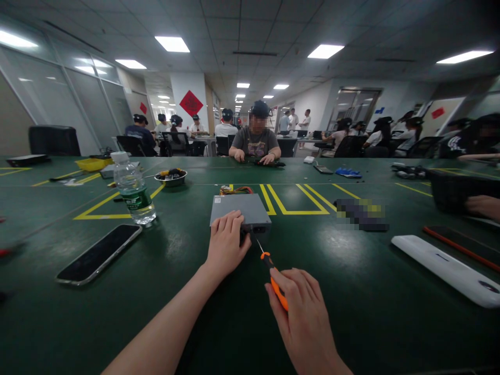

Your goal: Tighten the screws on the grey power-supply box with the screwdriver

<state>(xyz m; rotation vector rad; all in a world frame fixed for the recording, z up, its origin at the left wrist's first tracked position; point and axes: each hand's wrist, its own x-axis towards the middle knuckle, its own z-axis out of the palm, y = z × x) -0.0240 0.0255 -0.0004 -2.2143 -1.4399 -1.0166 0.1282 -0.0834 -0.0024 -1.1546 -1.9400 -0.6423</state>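
Observation:
A grey metal power supply box (244, 207) lies on the green table (187, 291) in front of me, with coloured wires at its far end. My left hand (226, 244) rests on its near left corner, fingers curled over the edge and gripping it. My right hand (302, 307) is closed around an orange-handled screwdriver (273, 278). The thin shaft points up and left, and its tip reaches the box's near face.
A water bottle (133, 190) and a dark phone (99, 253) sit to the left. A white flat device (449, 270) lies to the right. A metal bowl (171, 177) stands further back. A person (255, 140) sits opposite; another person's hand (483, 206) shows at the right edge.

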